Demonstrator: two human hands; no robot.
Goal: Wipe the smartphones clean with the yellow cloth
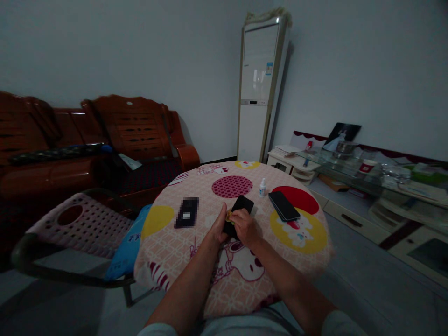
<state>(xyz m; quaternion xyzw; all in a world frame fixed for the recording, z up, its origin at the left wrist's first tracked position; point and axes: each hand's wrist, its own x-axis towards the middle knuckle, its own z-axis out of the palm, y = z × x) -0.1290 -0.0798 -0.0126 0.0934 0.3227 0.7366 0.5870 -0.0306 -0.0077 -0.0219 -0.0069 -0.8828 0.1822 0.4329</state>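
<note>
The phone's (pixel 241 210) lower end is hidden between the left hand (pixel 220 227) and right hand (pixel 245 227); both grip it, a yellowish cloth (pixel 229 216) pinched against it.

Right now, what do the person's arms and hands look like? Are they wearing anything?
Both forearms are bare. The left hand and right hand show no gloves, rings or watch that I can see. Short, light grey sleeves show only at the bottom edge.

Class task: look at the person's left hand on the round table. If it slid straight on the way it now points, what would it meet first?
Probably the black phone that the left hand already touches. Beyond it, the small white bottle lies roughly in line, though depth is unclear.
</note>
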